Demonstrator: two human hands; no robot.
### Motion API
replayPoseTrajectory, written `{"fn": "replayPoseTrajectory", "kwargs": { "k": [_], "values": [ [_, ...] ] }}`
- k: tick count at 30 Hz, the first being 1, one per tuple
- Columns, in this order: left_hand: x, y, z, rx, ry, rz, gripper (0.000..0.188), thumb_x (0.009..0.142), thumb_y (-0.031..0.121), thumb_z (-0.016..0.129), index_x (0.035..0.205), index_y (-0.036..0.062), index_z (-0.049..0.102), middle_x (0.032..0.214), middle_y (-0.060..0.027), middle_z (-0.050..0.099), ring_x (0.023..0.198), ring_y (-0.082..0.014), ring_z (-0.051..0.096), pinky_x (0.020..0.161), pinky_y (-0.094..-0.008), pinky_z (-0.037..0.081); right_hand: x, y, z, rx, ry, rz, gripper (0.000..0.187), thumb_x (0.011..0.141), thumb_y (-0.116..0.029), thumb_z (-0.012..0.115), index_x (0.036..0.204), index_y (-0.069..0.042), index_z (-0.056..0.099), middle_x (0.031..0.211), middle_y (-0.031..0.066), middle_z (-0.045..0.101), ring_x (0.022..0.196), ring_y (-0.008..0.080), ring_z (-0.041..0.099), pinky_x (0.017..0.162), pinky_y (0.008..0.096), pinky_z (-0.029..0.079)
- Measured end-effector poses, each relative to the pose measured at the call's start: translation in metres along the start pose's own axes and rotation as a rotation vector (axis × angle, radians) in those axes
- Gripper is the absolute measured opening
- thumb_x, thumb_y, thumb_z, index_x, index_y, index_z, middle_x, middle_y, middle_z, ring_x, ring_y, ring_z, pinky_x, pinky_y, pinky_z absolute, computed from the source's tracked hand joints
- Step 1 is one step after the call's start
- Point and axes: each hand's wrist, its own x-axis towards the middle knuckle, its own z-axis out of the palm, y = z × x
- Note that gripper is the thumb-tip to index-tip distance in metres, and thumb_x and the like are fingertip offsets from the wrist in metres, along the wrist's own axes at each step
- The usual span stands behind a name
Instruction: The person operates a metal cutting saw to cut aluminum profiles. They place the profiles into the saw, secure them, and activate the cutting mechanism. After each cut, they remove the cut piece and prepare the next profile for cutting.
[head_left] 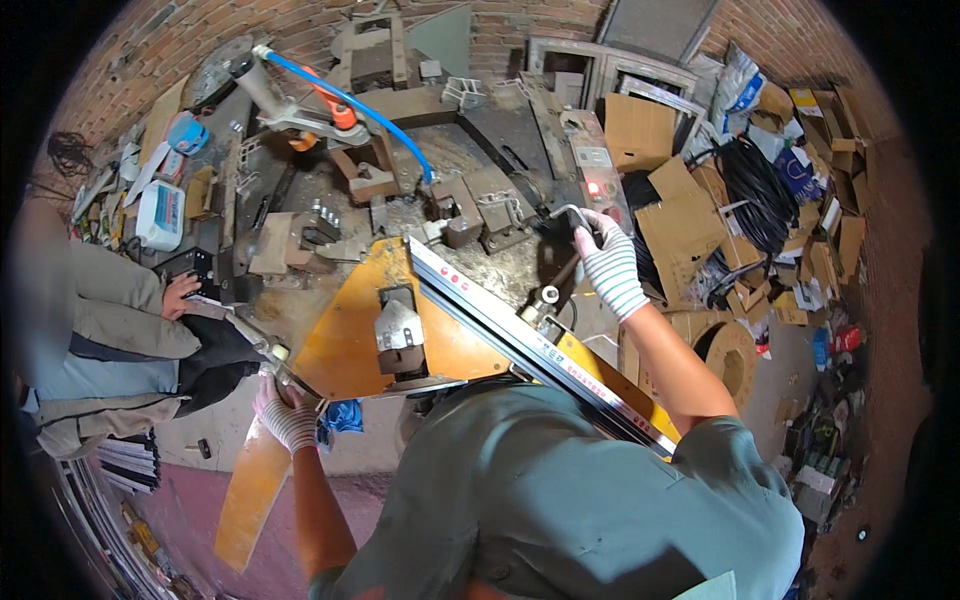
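My right hand (612,265), in a white glove with thin green stripes, is raised over the right side of the workbench. Its thumb and fingers close on the end of a bent metal rod (570,209). My left hand (285,415), in a similar glove, is at the left corner of a yellow-orange metal plate (345,335). Its fingers close around the lower end of a narrow metal bar (262,345); the palm side is hidden. Between my hands, a long silver and black rail (530,340) lies slanting across the plate, and a grey metal block (398,328) is set into it.
A co-worker's hand (180,297) is near the bar's far end. An air tool with a blue hose (350,98) stands at the back left. A white jug (160,215) is left of it. Cardboard boxes (680,235) and coiled black cable (758,190) are piled at right.
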Motion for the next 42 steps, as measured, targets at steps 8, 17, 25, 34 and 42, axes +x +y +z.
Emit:
{"fn": "replayPoseTrajectory", "kwargs": {
  "k": [8, 17, 25, 34, 42],
  "values": [
    [0.018, 0.025, -0.03, -0.1, -0.054, -0.033, 0.037, 0.078, 0.008, 0.063, 0.115, 0.0081, 0.068, 0.106, -0.0196, 0.069, 0.1, -0.0448, 0.062, 0.089, -0.0538, 0.049, -0.025, -0.029, 0.001, 0.041, -0.175, -0.009, 0.033, 0.101, -0.013, 0.066, 0.132, -0.002, 0.069, 0.129, 0.0139, 0.073, 0.121, 0.0233, 0.067, 0.109, 0.035, 0.048],
    [-0.008, 0.007, -0.014, -0.067, 0.01, -0.146, 0.052, 0.086, 0.026, 0.072, 0.134, 0.0086, 0.064, 0.137, -0.0173, 0.062, 0.134, -0.0379, 0.053, 0.123, -0.0544, 0.032, -0.085, -0.098, 0.034, 0.442, -0.405, 0.186, 0.028, 0.103, -0.008, 0.064, 0.126, 0.008, 0.065, 0.105, 0.0106, 0.074, 0.093, 0.0146, 0.069, 0.088, 0.03, 0.056],
    [-0.001, 0.084, -0.071, -0.532, 0.2, -0.031, 0.046, 0.089, 0.021, 0.072, 0.132, 0.0055, 0.066, 0.136, -0.0179, 0.064, 0.131, -0.0398, 0.055, 0.12, -0.0512, 0.037, -0.133, -0.214, 0.087, 0.275, -0.651, -0.579, 0.019, 0.099, -0.015, 0.069, 0.115, -0.004, 0.072, 0.115, 0.0154, 0.074, 0.112, 0.0312, 0.068, 0.102, 0.0419, 0.05],
    [-0.063, 0.08, -0.147, -1.055, -0.437, -0.046, 0.037, 0.104, 0.03, 0.057, 0.128, 0.0035, 0.067, 0.098, -0.0231, 0.073, 0.094, -0.0377, 0.073, 0.083, -0.0466, 0.056, -0.224, -0.261, 0.178, 0.346, -0.852, -0.549, 0.021, 0.099, -0.016, 0.066, 0.116, -0.006, 0.073, 0.141, 0.0161, 0.06, 0.137, 0.0355, 0.052, 0.118, 0.0457, 0.039],
    [-0.117, -0.124, -0.147, -0.393, 0.095, -0.33, 0.032, 0.098, 0.02, 0.069, 0.129, 0.0117, 0.073, 0.113, -0.0141, 0.074, 0.1, -0.0326, 0.072, 0.094, -0.0427, 0.058, -0.252, -0.232, 0.2, -0.031, -0.642, -0.696, 0.023, 0.092, -0.007, 0.072, 0.115, -0.006, 0.072, 0.133, 0.0168, 0.063, 0.131, 0.0376, 0.054, 0.114, 0.048, 0.041]
  ]
}}
